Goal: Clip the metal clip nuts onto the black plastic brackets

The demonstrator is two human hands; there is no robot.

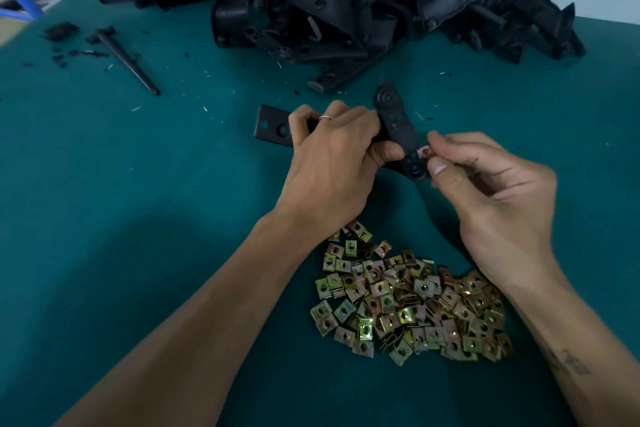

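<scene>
- Gripping the black bracket [398, 128] around its middle, the left hand [332, 163] has fingers curled over the top and thumb pressed on the near face; a ring [325, 117] shows on one finger.
- One flat end of that bracket sticks out to the left of the hand, the other arm angles down to the right, toward the other hand.
- Right hand [495, 194] pinches a single clip nut [423, 151] between thumb and forefinger, and the nut sits right at the edge of the bracket's lower arm, touching it.
- The two hands are close together, just the bracket end between them.
- Loose clip nuts [408, 298] lie heaped on the green table [138, 218], near the person, under both wrists.
- Big pile of black brackets [346, 0] at the far side, well apart from the hands.
- A thin black spike [128, 62] and small scraps lie far left.
</scene>
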